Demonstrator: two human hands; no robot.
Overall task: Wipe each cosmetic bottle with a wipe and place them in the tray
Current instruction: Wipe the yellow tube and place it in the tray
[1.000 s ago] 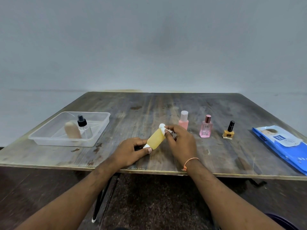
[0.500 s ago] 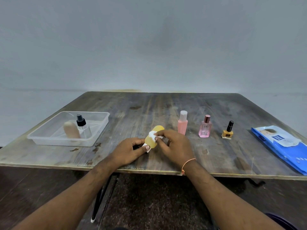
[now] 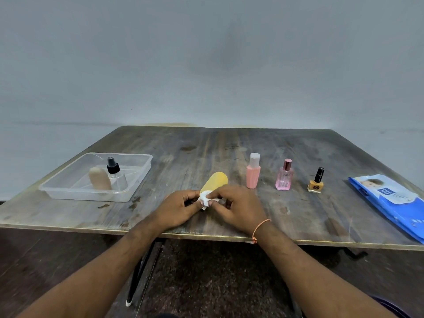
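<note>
Two bare forearms reach forward from the bottom of the view and meet near the middle. The left hand (image 3: 176, 208) lies knuckles up, fingers curled inward in a grip. The right hand (image 3: 238, 208) sits just beside it, fingertips bent toward the left hand's in a pinch. An orange thread circles the right wrist.

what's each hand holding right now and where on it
The left hand grips the yellow bottle at its near, lower end. The right hand pinches a white wipe against that same end.
</note>
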